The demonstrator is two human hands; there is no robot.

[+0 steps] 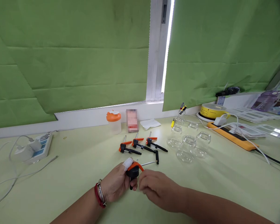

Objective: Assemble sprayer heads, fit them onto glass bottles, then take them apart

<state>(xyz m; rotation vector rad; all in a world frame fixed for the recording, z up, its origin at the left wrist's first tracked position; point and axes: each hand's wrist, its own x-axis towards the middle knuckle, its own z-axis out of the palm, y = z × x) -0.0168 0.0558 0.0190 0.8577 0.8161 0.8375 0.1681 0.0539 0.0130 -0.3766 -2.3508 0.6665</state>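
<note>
Gripping a black-and-orange piece [133, 172] low over the near part of the worktop [79, 174], the left hand [121, 183] is closed around its dark body, its thumb, wrapped in white, up against the orange part. That hold looks meant to steady the body while leaving the orange arm free on the other side. The right hand [160, 188] sits just beside it, fingers curled together at the end of that orange arm; whether they pinch it or merely press, I cannot tell, since the knuckles hide the contact. Working from opposite sides probably lets one hand brace while the other acts.

A thin metal rod [148, 163] runs from near the held piece toward a small black bar [156, 157]; whether the two join is unclear. Just beyond, three similar black-and-orange pieces [130, 151] lie in a slanting row, angled alike, likely set so for easy reach.

To their right, transparent glass jars [189, 149] stand grouped, apart from the hands, perhaps to keep breakables out of the way. Small tools with yellow handles [182, 109] stand upright behind them, seemingly in another jar. Against the wall stands an orange-lidded cup [114, 122], near a flat white tissue [150, 123]. Power strips lie at either side, an orange one [233, 136] on the right and a white one [40, 149] on the left, which keeps their cables mostly toward the edges.
</note>
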